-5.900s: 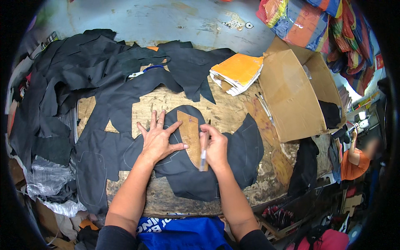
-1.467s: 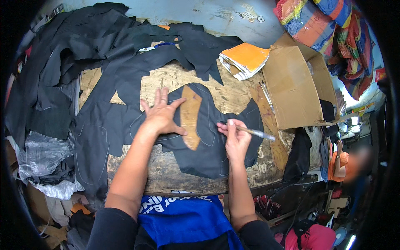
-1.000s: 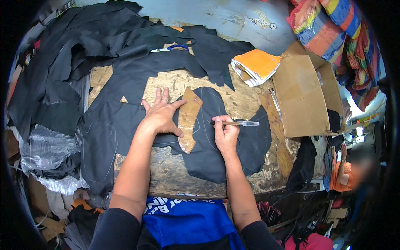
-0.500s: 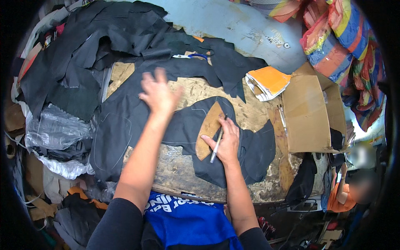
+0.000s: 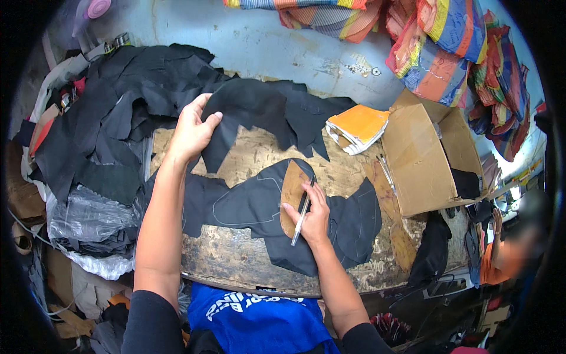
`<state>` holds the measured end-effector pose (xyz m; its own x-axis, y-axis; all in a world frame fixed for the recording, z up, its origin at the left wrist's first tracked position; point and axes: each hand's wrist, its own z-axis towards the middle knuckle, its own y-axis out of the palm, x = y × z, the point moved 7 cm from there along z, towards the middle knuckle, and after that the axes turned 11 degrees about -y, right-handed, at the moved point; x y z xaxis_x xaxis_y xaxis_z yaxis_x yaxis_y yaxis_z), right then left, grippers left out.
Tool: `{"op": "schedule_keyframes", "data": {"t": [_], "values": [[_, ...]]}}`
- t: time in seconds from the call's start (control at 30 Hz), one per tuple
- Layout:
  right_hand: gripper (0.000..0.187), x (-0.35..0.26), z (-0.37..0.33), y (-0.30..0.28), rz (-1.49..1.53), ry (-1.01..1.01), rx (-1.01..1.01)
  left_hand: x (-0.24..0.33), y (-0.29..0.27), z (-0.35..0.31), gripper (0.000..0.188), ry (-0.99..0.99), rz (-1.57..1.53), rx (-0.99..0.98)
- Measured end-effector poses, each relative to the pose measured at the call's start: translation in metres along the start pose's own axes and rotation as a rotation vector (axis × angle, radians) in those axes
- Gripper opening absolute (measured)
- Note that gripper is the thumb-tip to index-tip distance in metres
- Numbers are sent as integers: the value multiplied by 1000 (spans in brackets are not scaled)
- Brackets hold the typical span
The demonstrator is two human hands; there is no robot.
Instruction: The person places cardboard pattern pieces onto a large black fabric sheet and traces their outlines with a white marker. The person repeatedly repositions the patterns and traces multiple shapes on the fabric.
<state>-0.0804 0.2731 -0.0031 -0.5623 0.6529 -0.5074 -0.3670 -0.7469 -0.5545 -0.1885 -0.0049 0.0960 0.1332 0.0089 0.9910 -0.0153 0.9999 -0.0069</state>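
Observation:
My left hand point(image 5: 196, 127) is closed on the edge of a black leather-like sheet point(image 5: 250, 109), part of which is raised off the table in a curve. My right hand point(image 5: 311, 219) has a silver pen point(image 5: 301, 218) tucked in its fingers, tip toward me. Its thumb and fingertips rest on a pointed tan template point(image 5: 292, 184). Under the template lies another black piece point(image 5: 244, 206) with pale drawn outlines, spread flat across the worn wooden board.
More black sheets point(image 5: 106, 112) are heaped at the far left, above a clear plastic bundle point(image 5: 91, 212). A folded orange and white cloth point(image 5: 358, 125) and an open cardboard box point(image 5: 415, 159) stand at the right. Beyond the box, a person in orange point(image 5: 492, 259) is partly visible.
My left hand went from open over the black material to gripping a sheet and lifting it, farther left. My right hand still holds the pen and template. The view has shifted.

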Motion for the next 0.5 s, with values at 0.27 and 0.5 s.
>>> {"op": "schedule_keyframes", "data": {"t": [0.27, 0.5], "values": [[85, -6, 14, 37, 366, 408, 143, 82, 15, -104, 42, 2, -349, -104], [13, -55, 19, 76, 844, 393, 170, 68, 0, -144, 50, -81, -593, -200]]}}
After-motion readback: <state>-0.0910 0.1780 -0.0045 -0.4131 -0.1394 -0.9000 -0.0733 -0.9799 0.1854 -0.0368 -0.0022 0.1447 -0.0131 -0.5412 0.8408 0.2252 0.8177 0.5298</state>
